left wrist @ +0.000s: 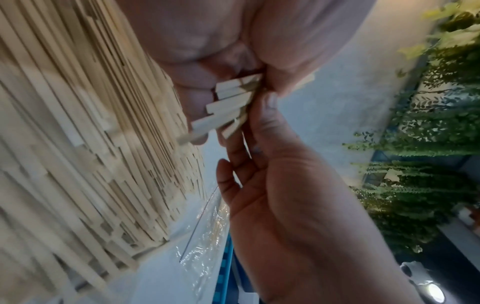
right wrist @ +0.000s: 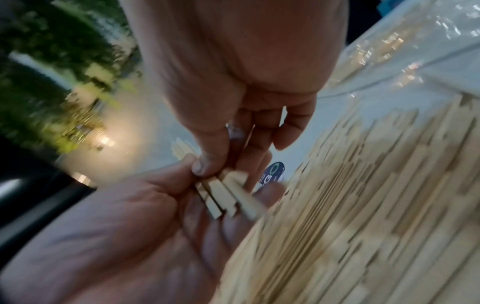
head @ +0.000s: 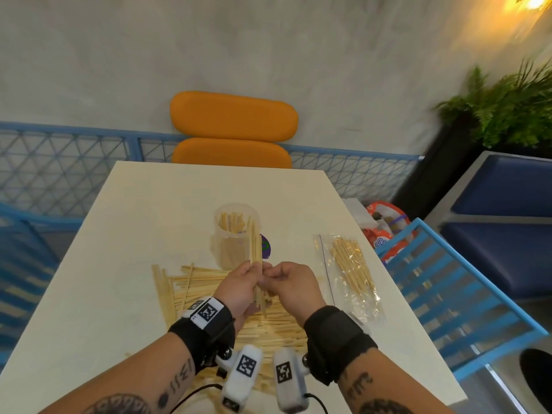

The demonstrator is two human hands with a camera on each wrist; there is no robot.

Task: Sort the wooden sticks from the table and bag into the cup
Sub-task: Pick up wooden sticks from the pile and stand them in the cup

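left grip: left hand [head: 239,286] curled round a small bundle of sticks [head: 256,258], pinched near the lower third; bundle stands roughly upright, tops in front of the cup [head: 236,234].
right grip: right hand [head: 291,283] pinches the same bundle from the other side, thumb and forefinger on the stick faces. Right wrist view shows the thumb tip [right wrist: 205,164] pressing on the cut ends [right wrist: 226,193], which sit uneven.
cup: clear plastic, mid-surface, already part-filled with upright sticks.
loose pile [head: 224,300]: fanned out flat on the surface under both hands, toward the near edge.
bag [head: 349,273]: clear zip bag near the right edge of the surface [head: 134,234], more sticks inside, looks shut but can't confirm.
handling: thin flat wood, so likely very light, stiff along the length, probably snaps if bent across. Smooth faces, so sticks in a bundle will likely slide past each other.
where to hold: mid-length or just below, pinching across the flat faces, with the other hand squaring the ends before the drop.
risk: loose pinch lets single sticks slip out; light cup could tip if the bundle catches the rim.
bag film: soft, crinkly, likely slippery; needs one hand to hold it open.
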